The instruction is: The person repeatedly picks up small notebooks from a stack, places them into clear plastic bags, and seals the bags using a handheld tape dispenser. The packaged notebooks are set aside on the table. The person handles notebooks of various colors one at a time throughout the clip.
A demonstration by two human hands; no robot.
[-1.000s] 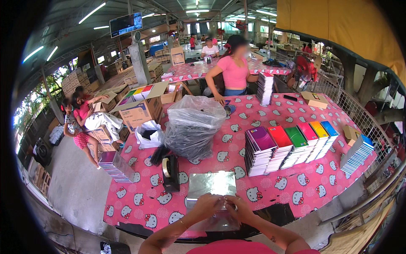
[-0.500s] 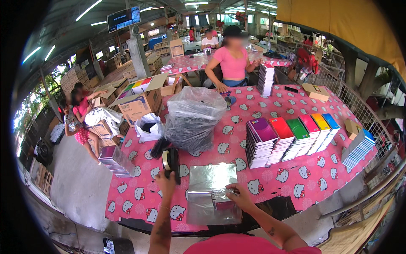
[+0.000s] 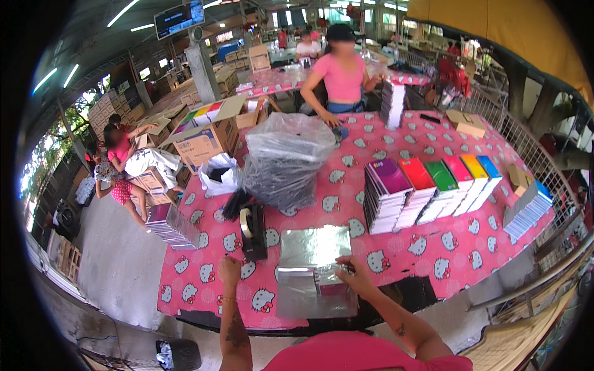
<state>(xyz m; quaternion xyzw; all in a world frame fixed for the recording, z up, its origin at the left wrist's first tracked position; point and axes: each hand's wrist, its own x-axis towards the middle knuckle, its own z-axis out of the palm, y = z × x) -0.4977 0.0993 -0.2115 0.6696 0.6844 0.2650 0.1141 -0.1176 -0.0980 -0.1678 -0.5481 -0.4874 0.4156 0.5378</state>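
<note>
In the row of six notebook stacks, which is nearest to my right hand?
The purple-topped stack, at the left end; the other five stand farther right.

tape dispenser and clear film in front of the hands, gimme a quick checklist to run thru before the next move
1. Right hand at the purple-covered bundle: ok, its fingers are at the bundle's right side.
2. Tape roll in the black tape dispenser: ok, it sits in place.
3. Left hand near the dispenser: ok, curled on its near side, apart from it.
4. Strip of tape in the left fingers: cannot tell, too small to see.
5. Clear film closed around the bundle: cannot tell, glare and the hand hide edges.
6. Notebook stacks away from both hands: ok, they stand farther right.
</note>
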